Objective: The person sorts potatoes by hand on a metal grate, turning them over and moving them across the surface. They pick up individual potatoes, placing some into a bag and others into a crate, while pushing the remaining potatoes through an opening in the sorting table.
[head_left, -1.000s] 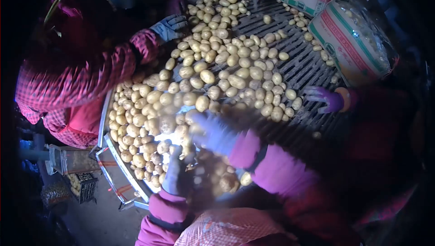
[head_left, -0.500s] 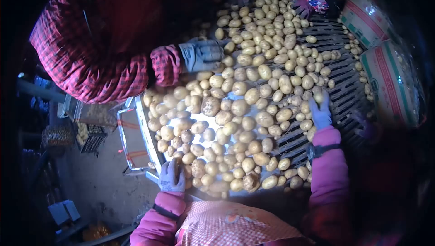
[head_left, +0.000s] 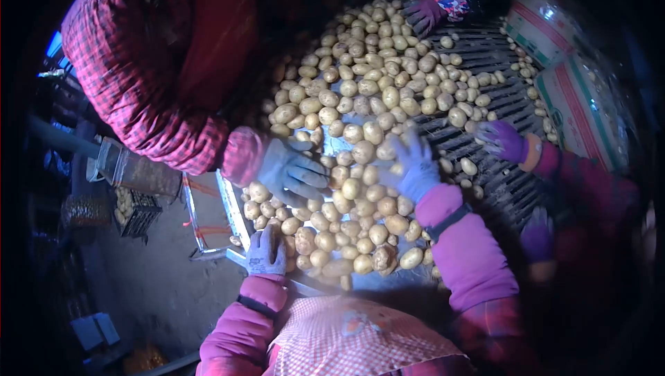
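Potatoes [head_left: 350, 189] cover the sorting table in a loose layer. My left hand [head_left: 266, 252], in a pale grey-purple glove, rests at the table's near-left corner with its fingers pointing forward beside the potatoes. Slightly blurred, my right hand [head_left: 415, 168] reaches over the middle of the layer; its gloved fingers are spread on the potatoes and grasp none that I can see. Close by on the left, a co-worker's grey-blue gloved hand [head_left: 294, 171] lies over potatoes.
Dark slats [head_left: 488, 64] run along the table's right side. Another co-worker's purple-gloved hand [head_left: 504, 142] is over them, and a further gloved hand [head_left: 426, 15] works at the far end. Printed sacks [head_left: 571, 102] stand at the right; a crate [head_left: 138, 211] sits on the floor at left.
My right hand has swept left from the slats to the middle, and potatoes have shifted. The left co-worker's hand has come nearer. A purple-gloved hand now reaches in from the right.
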`<state>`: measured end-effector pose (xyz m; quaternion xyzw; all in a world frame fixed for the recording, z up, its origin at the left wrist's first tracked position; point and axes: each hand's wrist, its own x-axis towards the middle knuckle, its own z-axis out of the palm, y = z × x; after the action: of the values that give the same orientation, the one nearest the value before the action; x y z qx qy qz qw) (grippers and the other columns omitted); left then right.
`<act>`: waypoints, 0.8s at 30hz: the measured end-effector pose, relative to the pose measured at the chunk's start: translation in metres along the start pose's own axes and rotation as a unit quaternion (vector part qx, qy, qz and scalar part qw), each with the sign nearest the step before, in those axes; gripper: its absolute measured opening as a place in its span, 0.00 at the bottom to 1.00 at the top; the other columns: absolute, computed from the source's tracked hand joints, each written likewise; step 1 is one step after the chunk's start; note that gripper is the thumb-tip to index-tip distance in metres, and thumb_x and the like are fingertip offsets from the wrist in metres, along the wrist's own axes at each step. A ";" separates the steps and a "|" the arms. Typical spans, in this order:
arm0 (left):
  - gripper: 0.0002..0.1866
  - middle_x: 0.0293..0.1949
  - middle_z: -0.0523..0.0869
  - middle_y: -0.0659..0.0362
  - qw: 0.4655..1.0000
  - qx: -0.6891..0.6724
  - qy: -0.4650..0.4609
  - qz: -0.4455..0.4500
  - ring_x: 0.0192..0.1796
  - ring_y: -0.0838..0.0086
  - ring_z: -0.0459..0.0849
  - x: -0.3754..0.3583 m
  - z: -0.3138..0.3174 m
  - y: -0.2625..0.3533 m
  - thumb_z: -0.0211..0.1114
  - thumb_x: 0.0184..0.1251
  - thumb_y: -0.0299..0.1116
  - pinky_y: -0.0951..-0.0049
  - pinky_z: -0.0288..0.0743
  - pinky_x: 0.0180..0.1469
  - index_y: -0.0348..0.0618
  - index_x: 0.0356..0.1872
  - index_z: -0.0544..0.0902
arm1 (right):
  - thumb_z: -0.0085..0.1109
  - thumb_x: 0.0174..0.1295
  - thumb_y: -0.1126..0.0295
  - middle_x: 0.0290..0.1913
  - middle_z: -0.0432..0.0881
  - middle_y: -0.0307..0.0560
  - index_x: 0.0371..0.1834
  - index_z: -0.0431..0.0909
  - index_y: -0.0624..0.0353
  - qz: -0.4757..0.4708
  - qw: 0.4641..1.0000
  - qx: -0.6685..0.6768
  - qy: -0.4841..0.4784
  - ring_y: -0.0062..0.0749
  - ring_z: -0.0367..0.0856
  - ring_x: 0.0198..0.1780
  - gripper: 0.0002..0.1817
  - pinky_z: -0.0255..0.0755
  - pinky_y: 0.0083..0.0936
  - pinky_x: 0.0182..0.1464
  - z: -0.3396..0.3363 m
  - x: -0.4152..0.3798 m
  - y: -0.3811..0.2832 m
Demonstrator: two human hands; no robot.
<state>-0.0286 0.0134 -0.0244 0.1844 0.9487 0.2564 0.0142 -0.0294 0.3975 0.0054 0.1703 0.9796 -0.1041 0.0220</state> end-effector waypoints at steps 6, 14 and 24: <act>0.29 0.51 0.77 0.45 0.999 -0.013 -0.018 0.032 0.52 0.49 0.79 0.000 0.000 -0.005 0.63 0.60 0.37 0.54 0.75 0.53 0.46 0.64 0.72 | 0.63 0.55 0.48 0.64 0.70 0.48 0.58 0.77 0.47 -0.107 0.981 0.145 0.073 0.57 0.61 0.67 0.28 0.62 0.48 0.67 0.001 -0.114 -0.026; 0.30 0.49 0.78 0.45 0.990 -0.105 -0.068 0.066 0.50 0.52 0.80 0.001 -0.016 -0.019 0.62 0.65 0.37 0.58 0.75 0.53 0.44 0.68 0.68 | 0.63 0.56 0.53 0.66 0.68 0.51 0.63 0.72 0.49 0.087 0.991 0.094 0.044 0.53 0.72 0.60 0.30 0.68 0.47 0.60 -0.007 -0.232 -0.022; 0.29 0.50 0.81 0.52 0.866 -0.463 -0.152 -0.112 0.44 0.72 0.80 0.031 0.011 -0.078 0.46 0.77 0.54 0.71 0.77 0.47 0.36 0.61 0.74 | 0.56 0.60 0.49 0.66 0.67 0.47 0.64 0.71 0.43 -0.221 0.973 -0.063 -0.021 0.46 0.68 0.63 0.28 0.65 0.40 0.60 0.030 -0.204 -0.112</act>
<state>-0.0831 -0.0325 -0.0698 0.0862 0.7216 0.6316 0.2702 0.1244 0.2210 0.0145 -0.0547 0.9969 -0.0476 0.0302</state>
